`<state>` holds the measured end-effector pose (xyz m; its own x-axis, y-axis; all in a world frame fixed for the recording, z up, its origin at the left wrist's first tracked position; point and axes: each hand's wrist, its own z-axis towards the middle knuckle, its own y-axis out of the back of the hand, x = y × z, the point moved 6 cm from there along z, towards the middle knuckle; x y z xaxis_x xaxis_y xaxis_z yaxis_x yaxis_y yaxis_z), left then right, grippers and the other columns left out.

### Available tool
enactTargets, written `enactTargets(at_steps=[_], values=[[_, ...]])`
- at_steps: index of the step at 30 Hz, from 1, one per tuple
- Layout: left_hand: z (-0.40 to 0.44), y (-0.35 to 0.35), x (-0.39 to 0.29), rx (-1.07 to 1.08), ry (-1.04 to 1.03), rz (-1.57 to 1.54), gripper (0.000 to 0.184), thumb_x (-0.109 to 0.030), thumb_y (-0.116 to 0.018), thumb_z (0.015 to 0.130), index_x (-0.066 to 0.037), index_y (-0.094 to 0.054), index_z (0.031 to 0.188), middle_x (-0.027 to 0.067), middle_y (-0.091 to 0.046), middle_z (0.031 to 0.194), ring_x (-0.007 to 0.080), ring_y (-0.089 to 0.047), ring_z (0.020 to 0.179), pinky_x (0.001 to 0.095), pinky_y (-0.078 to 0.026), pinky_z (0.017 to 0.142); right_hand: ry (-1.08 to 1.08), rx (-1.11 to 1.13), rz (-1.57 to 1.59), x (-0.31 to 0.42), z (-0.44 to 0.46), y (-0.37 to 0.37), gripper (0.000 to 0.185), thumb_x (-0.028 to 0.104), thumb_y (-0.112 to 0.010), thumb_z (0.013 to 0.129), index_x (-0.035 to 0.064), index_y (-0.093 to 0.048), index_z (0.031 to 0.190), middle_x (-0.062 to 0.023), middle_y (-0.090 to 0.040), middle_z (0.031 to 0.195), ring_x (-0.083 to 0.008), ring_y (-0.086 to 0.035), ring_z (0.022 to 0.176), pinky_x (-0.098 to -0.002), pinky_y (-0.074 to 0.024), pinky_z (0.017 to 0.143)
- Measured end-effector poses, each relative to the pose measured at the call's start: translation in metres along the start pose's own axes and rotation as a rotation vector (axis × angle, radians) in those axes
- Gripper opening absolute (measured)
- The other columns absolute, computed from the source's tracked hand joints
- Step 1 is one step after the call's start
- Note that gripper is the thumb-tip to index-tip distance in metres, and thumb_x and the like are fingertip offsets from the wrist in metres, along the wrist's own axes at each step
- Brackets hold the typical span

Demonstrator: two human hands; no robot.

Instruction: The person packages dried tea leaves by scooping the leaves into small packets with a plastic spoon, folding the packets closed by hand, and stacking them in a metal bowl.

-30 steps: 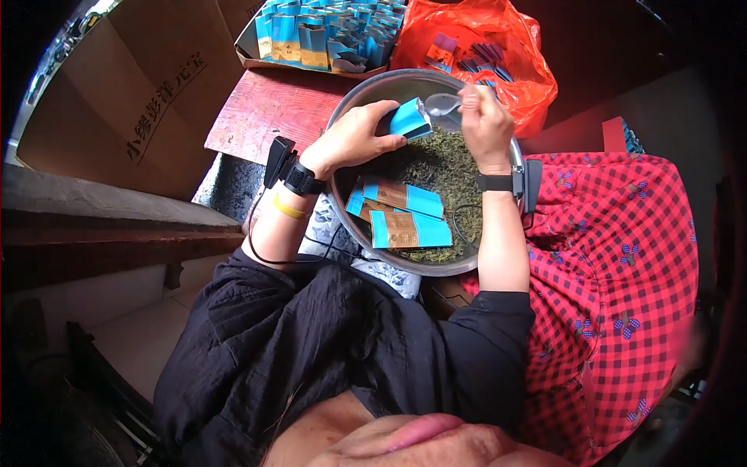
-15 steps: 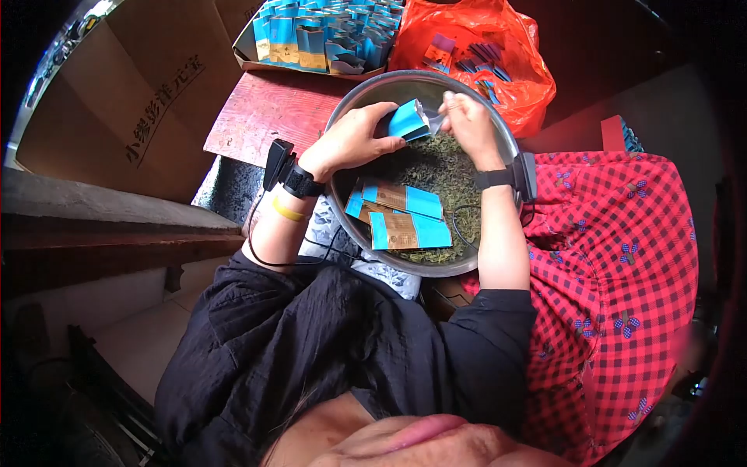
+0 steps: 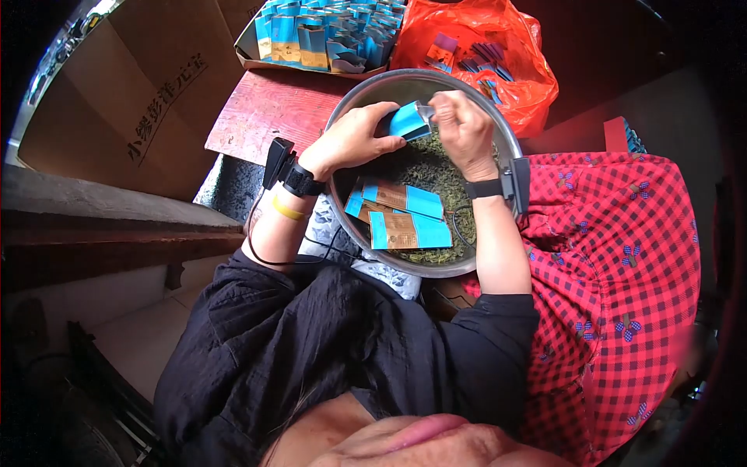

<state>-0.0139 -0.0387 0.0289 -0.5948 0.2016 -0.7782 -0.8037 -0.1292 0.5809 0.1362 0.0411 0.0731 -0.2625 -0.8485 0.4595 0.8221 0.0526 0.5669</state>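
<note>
1. Far left, I have a large brown carton (image 3: 117, 101) on my feed, dark characters printed down its side.
2. Right of it, a red wooden worktop (image 3: 268, 105). On its far side stands a shallow box (image 3: 268, 64) crowded with blue-and-gold packets (image 3: 311, 39), mostly upright.
3. Left hand (image 3: 355, 140): clamped on a blue packet (image 3: 408, 121), thumb on the near side. Packet is tilted, its mouth toward the right, held above the far half of the basin. Black strap (image 3: 302, 180) on this wrist.
4. Below both hands, I note a round metal basin (image 3: 380, 92). In its near-left part lie several flat packets (image 3: 405, 226), blue and gold, overlapping.
5. Dried green leaf (image 3: 447, 175) covers the visible basin floor, around and beyond the flat packets.
6. At the held packet's mouth, a clear spoon (image 3: 427, 114); I see only a small part, and cannot tell whether it carries any leaf.
7. Right hand (image 3: 464, 132): fingers closed around the spoon's handle, just beside the packet. The hands are apart from each other.
8. Beyond the basin, far right, an open red plastic bag (image 3: 513, 78) with small packets inside.
9. Rightmost, near, I log red-and-black checked cloth (image 3: 615, 272).
</note>
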Motion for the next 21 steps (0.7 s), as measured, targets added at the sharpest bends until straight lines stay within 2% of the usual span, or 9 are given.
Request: enactTargets(at_steps=[5,14,16,20,21], values=[[0.0,0.0,0.001,-0.012,-0.018,-0.021,0.048,-0.023,-0.074,0.082,-0.003,-0.056,0.121,0.0075,-0.056,0.074,0.0127,-0.048,0.063,0.0307,-0.042,0.058,0.164,0.012,-0.051,0.022,0.002,-0.005,0.02,0.025,-0.06,0.093,0.0078,-0.062,0.082,-0.0085,-0.062,0.069,-0.0296,-0.062,0.067,-0.0399,-0.0476,0.059],[0.0,0.001,0.0,-0.018,-0.011,-0.005,0.049,-0.023,-0.074,0.081,-0.002,-0.056,0.121,0.0083,-0.057,0.076,0.0131,-0.049,0.065,0.031,-0.043,0.059,0.232,-0.094,-0.113,0.023,0.004,0.013,0.016,0.019,-0.062,0.091,0.0072,-0.061,0.08,-0.0086,-0.063,0.071,-0.0288,-0.062,0.066,-0.0396,-0.047,0.06],[0.0,0.001,0.001,-0.027,-0.034,-0.021,0.05,-0.024,-0.074,0.081,-0.002,-0.055,0.122,0.0087,-0.058,0.076,0.0137,-0.05,0.065,0.031,-0.043,0.059,0.259,-0.035,-0.164,0.029,0.005,0.012,0.023,0.024,-0.058,0.095,0.0039,-0.063,0.085,-0.0099,-0.064,0.073,-0.027,-0.064,0.066,-0.0343,-0.0487,0.061],[-0.001,0.002,0.001,-0.031,-0.009,-0.02,0.052,-0.024,-0.074,0.081,-0.002,-0.055,0.123,0.0092,-0.059,0.078,0.0143,-0.051,0.066,0.0311,-0.044,0.06,0.137,-0.132,-0.123,-0.002,0.002,0.024,0.026,0.026,-0.056,0.097,0.0033,-0.063,0.085,-0.009,-0.065,0.073,-0.0227,-0.065,0.065,-0.0319,-0.0495,0.06],[-0.001,0.001,0.001,-0.021,-0.007,-0.011,0.053,-0.025,-0.074,0.081,-0.002,-0.055,0.124,0.0094,-0.059,0.078,0.0142,-0.051,0.066,0.0311,-0.044,0.06,0.028,-0.17,-0.09,-0.013,0.003,0.03,0.028,0.027,-0.055,0.097,0.0027,-0.063,0.086,-0.0085,-0.066,0.073,-0.02,-0.065,0.064,-0.0304,-0.0496,0.06]])
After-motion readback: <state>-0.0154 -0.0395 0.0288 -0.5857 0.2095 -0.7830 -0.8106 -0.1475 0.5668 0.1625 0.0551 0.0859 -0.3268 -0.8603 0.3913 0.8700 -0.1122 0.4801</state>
